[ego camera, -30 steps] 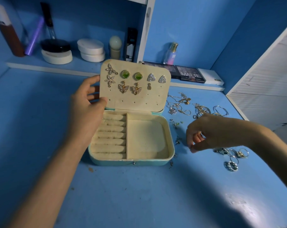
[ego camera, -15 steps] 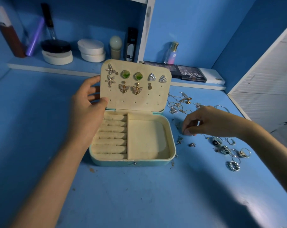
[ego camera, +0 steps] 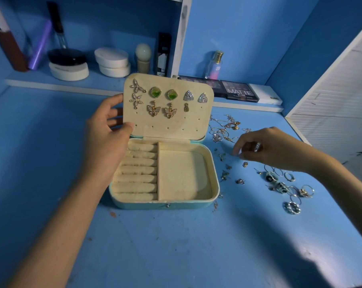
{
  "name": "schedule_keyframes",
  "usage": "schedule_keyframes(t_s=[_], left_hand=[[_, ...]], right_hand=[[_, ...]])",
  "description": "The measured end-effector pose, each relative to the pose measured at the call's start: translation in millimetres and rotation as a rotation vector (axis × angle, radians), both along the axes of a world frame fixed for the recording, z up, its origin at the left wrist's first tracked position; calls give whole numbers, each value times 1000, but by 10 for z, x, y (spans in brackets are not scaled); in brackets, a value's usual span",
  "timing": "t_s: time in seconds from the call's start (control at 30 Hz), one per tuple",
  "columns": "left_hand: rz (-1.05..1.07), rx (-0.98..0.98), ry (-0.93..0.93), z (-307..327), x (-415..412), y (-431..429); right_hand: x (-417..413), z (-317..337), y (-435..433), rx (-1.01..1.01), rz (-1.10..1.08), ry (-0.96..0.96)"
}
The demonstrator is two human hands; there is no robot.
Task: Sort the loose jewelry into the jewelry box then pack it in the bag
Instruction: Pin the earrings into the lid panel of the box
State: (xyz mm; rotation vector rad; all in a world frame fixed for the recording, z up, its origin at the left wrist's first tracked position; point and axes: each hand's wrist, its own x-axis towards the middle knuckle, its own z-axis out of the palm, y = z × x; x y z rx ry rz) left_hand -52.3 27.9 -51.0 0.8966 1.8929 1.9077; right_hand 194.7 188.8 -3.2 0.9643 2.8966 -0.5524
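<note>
Blue desk (ego camera: pixel 176 246), blue walls, shelf (ego camera: pixel 41 80) of makeup pots at back. Jewelry box (ego camera: pixel 165 205) sits mid-desk, open, tray side bare. Left hand (ego camera: pixel 105 142) grips lid (ego camera: pixel 169 125) by left edge, thumb in front, fingers behind. Guessing that's to prop it upright for pinning. Nine earrings (ego camera: pixel 155 92) pinned there. Right hand (ego camera: pixel 267 148) hovers over loose studs (ego camera: pixel 225 175) just right of box, fingers curled down; can't tell if anything's pinched. Chains (ego camera: pixel 225 127) behind, rings (ego camera: pixel 292 207) further right, handy for sorting. No bag in sight.
</note>
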Motion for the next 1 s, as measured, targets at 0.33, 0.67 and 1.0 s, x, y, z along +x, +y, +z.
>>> schedule_keyframes(t_s=[0.33,0.67,1.0], left_hand=[[-4,4,5,22,15,-9],[-2,8,7,18,9,-10],[5,15,-3,7,6,7]], right_hand=[[170,-39,112,38,4,-89],[139,-104,74,-10,9,-9],[-213,-102,-116,-215,-147,508]])
